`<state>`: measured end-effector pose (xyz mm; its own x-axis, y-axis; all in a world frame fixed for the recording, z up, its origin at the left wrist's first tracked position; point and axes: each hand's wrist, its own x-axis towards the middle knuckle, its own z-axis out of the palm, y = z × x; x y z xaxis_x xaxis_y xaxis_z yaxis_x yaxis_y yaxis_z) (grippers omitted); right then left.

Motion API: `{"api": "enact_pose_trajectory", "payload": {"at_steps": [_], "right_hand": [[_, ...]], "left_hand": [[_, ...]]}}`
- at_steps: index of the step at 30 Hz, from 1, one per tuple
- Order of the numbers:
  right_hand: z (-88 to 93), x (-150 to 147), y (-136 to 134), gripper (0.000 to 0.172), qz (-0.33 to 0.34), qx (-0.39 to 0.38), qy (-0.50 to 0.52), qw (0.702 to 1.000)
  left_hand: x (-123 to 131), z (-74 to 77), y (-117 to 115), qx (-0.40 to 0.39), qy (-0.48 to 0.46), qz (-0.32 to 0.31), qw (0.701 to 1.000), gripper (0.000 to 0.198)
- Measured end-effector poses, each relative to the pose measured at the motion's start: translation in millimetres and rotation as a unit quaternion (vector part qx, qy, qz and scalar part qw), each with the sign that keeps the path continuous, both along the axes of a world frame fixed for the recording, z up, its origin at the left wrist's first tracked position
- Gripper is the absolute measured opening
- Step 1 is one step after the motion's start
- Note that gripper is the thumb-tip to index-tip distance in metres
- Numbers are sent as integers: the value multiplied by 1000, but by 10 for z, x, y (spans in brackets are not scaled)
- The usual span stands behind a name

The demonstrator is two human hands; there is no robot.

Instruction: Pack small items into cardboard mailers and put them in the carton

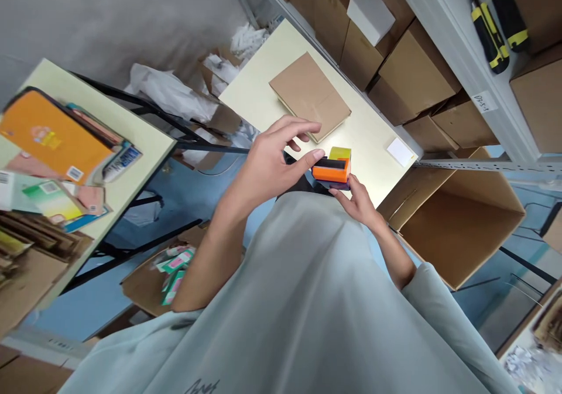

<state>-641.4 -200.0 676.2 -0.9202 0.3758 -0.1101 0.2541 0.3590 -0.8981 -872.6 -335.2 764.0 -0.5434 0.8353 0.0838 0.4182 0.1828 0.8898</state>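
Grey shirt (316, 288); right hand (360, 205) gripping orange dispenser (331, 172), left hand (278, 161) half-open alongside; carton (309, 94) beyond on table (373, 142)

The loose, pale grey-green shirt (316, 288) has short sleeves (439, 300) and dark lettering (202, 387).

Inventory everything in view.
Tape dispenser: one, orange, centre
Worktable: one, cream, centre
Cardboard box: one, brown, worktable
Card: one, white, worktable
Utility knives: two, black-yellow, top right
Small box: one, white, top
Stacked cartons: several, brown, upper right
Open carton: one, brown, right
Side table: one, cream, left
Packages: several, multicoloured, side table
Packet carton: one, brown, lower left
Plastic bags: several, white, upper left
Left hand: one, bare, centre
Right hand: one, bare, holding dispenser
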Motion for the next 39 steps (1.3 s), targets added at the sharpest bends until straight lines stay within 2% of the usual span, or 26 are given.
{"api": "enact_pose_trajectory", "payload": {"at_steps": [6,9,11,13,16,19,23,25,28,30,33,36,39], "right_hand": [[120,113,146,50,62,84,-9,994],[161,114,188,52,74,81,-26,994],[162,97,207,53,76,66,-55,993],[138,84,225,54,80,46,-91,992],[63,129,268,56,92,29,-153,984],[-25,288,369,58,128,48,-230,963],[-183,481,564,59,170,121,-330,921],[-322,469,623,55,171,164,-359,903],[-617,322,615,44,152,235,-402,872],[-833,200,568,38,127,278,-427,851],[-1112,68,500,39,99,309,-442,836],[-1302,16,460,41,84,312,-431,842],[-1410,-3,428,46,73,309,-417,851]], "left_hand": [[-50,11,2,-40,-41,-67,996,23],[-29,-73,-10,-31,-66,-46,996,24],[4,-201,-17,-11,-89,-19,996,24],[55,-403,-27,15,-108,10,994,22],[154,-828,-86,37,-134,48,989,21],[215,-1349,-231,33,-171,113,978,21],[166,-2118,-399,35,-219,230,948,19],[121,-2497,-358,41,-255,259,931,21],[61,-2966,-125,53,-308,291,905,26],[18,-3181,74,67,-333,303,890,26],[-66,-3373,318,82,-356,316,876,25],[-154,-3472,468,68,-362,331,868,21],[-215,-3510,581,49,-348,327,877,16]]}}
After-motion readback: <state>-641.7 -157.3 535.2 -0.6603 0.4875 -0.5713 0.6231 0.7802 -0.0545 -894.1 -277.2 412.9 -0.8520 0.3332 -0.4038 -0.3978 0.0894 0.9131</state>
